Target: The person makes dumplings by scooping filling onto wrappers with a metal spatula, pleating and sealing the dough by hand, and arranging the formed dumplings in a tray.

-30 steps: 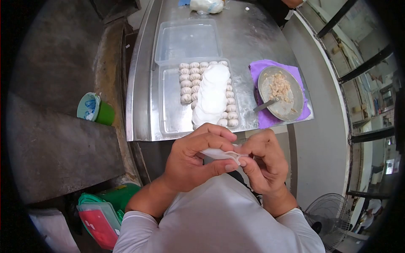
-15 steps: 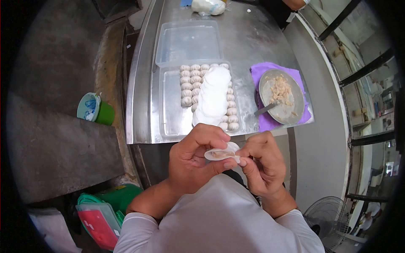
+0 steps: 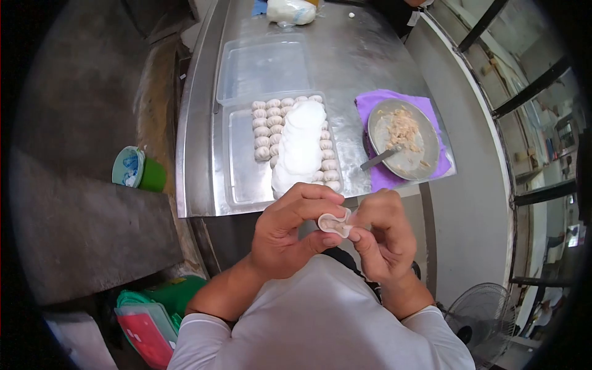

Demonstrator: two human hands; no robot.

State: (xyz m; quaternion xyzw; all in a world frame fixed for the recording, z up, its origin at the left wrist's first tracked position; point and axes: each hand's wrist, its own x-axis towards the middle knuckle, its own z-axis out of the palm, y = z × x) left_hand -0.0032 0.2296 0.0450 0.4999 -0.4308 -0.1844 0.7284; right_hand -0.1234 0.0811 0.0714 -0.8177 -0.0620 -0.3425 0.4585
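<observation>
A small white dumpling (image 3: 333,226), partly folded with some filling showing in its opening, is held between my two hands. My left hand (image 3: 290,228) cups it from the left, its thumb below and fingers above. On the other side my right hand (image 3: 383,237) pinches the wrapper's edge between thumb and forefinger. Beyond the hands, rows of pleated dumplings (image 3: 262,131) fill part of a clear plastic tray (image 3: 239,179). Overlapping round white wrappers (image 3: 301,148) lie across the dumplings. To the right, a metal bowl (image 3: 412,169) holds pale filling (image 3: 402,128) and a flat-handled utensil (image 3: 379,158).
The bowl rests on a purple cloth (image 3: 441,161) on the steel table (image 3: 345,68). A clear lid (image 3: 265,68) and a bagged white mass (image 3: 291,11) lie farther back. A green bucket (image 3: 152,174) stands left, a fan (image 3: 481,317) lower right. Another person's arm shows at top right.
The wrapper's opening has gone from long and narrow to smaller and rounder as both hands gather its edge. The view has shifted slightly, so the table appears farther left.
</observation>
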